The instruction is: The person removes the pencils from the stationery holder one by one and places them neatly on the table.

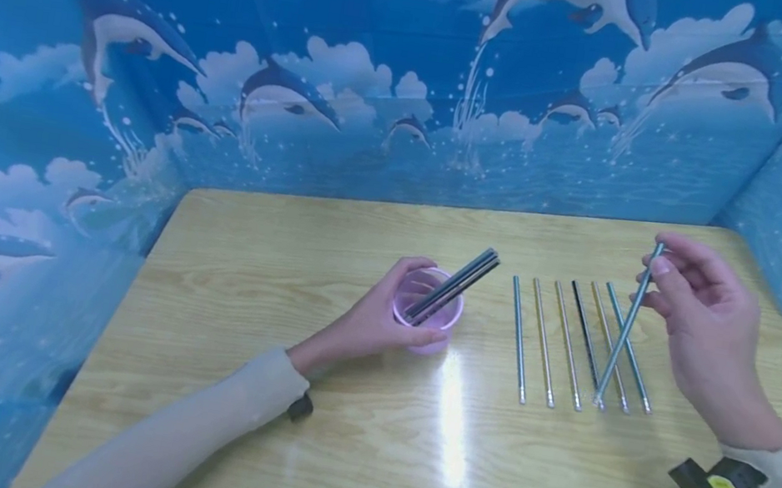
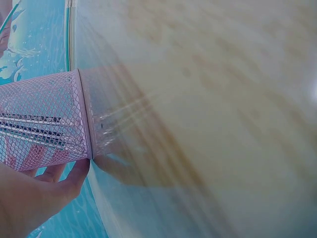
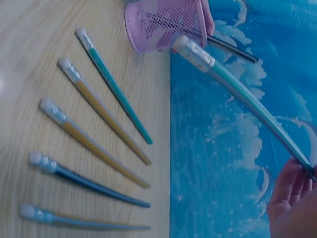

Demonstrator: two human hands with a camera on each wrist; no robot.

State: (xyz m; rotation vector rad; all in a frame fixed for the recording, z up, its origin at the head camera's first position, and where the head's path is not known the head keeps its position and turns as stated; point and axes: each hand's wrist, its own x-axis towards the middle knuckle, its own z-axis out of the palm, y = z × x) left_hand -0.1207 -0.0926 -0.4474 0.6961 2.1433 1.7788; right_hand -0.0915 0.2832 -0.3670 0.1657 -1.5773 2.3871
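My left hand grips the side of a pink mesh pencil cup, which stands on the table with several dark pencils leaning to the right in it. In the left wrist view, thumb and fingers wrap the mesh cup near its base. On the right, my right hand pinches a teal pencil near its upper end, between thumb and fingers. Its white eraser points down, over the row of pencils. The row holds a teal pencil, yellow ones and a dark one.
The wood-grain table carries the pencils side by side, erasers toward me, right of the cup. Blue dolphin-print walls close off its back and sides. A bright light reflection lies on the tabletop in front of the cup.
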